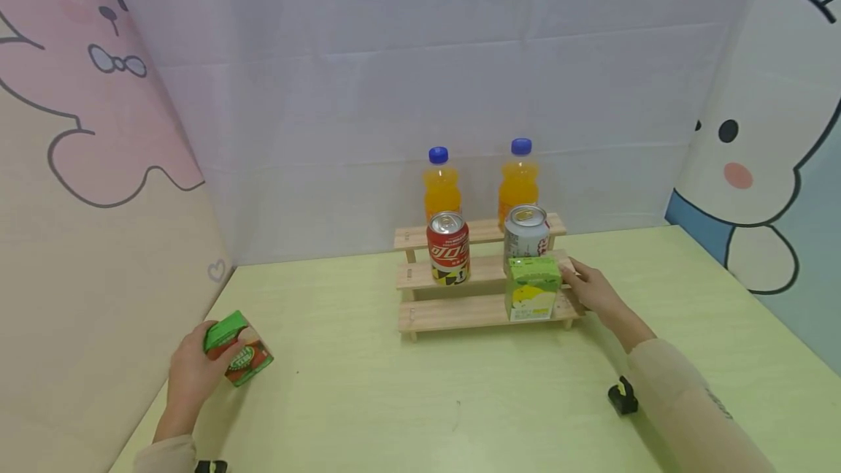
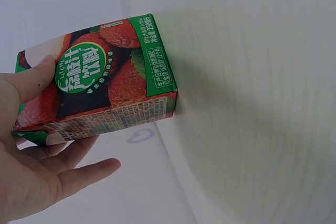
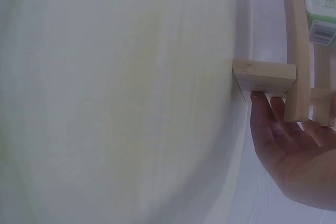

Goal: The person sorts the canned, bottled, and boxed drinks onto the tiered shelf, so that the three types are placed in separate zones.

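My left hand [image 1: 193,371] grips a red and green litchi juice carton [image 2: 100,77], tilted, at the table's left side. The thumb lies on its printed front; whether its lower edge touches the table, I cannot tell. My right hand [image 1: 594,294] holds the right end of a three-step wooden rack [image 1: 453,314]. In the right wrist view its fingertips [image 3: 260,103] touch the wood near a leg, partly hidden behind it. Close by, a green and yellow drink carton [image 1: 534,290] stands on the lowest step.
On the middle step stand a red cola can [image 1: 450,248] and a silver-white can [image 1: 525,233]. Two orange drink bottles [image 1: 442,185] with blue caps are at the top step. A small black clip-like object [image 1: 623,396] is beside the right sleeve. A pale curtain [image 1: 328,108] hangs behind the table.
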`<state>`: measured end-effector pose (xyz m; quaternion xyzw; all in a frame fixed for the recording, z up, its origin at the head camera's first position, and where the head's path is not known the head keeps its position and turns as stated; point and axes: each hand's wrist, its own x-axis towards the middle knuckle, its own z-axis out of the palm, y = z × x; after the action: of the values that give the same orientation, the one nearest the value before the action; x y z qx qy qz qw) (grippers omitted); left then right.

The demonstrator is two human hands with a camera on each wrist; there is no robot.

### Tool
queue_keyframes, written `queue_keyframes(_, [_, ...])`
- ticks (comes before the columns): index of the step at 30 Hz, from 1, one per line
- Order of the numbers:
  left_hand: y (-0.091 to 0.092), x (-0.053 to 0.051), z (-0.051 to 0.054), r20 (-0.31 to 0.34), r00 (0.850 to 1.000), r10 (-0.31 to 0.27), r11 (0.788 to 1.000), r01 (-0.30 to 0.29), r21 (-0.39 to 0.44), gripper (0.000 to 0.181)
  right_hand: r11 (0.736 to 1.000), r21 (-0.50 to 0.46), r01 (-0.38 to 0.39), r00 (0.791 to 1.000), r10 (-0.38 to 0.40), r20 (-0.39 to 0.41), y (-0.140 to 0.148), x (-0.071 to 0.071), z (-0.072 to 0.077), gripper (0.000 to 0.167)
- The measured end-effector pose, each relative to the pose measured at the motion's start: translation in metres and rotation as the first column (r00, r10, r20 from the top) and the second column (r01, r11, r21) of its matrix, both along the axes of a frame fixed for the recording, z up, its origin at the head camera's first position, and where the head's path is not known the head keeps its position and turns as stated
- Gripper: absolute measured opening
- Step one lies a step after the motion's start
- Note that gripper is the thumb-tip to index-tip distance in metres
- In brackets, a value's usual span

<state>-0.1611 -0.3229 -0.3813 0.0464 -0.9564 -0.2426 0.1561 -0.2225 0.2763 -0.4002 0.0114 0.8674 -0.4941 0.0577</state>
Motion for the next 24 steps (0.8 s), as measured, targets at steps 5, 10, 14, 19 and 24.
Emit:
queue_keyframes(5, [-0.002,-0.001,-0.001,-0.032,0.999,-0.022,1.0,0.023,0.016,0.053,1.0,0.0,0.003,1.0,-0.003,-0.014,0.0,0.0,-0.001,0.062])
queue_keyframes(10, [-0.002,0.0,-0.001,-0.064,0.998,-0.012,1.0,0.013,0.02,0.051,1.0,0.003,0.005,1.0,-0.005,-0.018,0.0,0.0,0.0,0.062])
queue_keyframes(14, [0.0,0.0,-0.001,-0.087,0.996,-0.006,1.0,0.008,0.018,0.051,1.0,-0.002,0.009,1.0,-0.009,-0.015,-0.001,0.001,0.001,0.062])
queue_keyframes(19, [0.005,-0.002,0.002,-0.13,0.991,-0.017,1.0,0.019,0.012,0.05,1.0,-0.01,0.011,1.0,-0.011,-0.01,-0.002,0.002,0.001,0.062])
queue_keyframes(24, [0.013,-0.003,0.007,-0.17,0.985,-0.032,0.999,0.036,0.021,0.049,1.0,-0.009,0.017,1.0,-0.017,-0.013,-0.002,0.001,0.001,0.062])
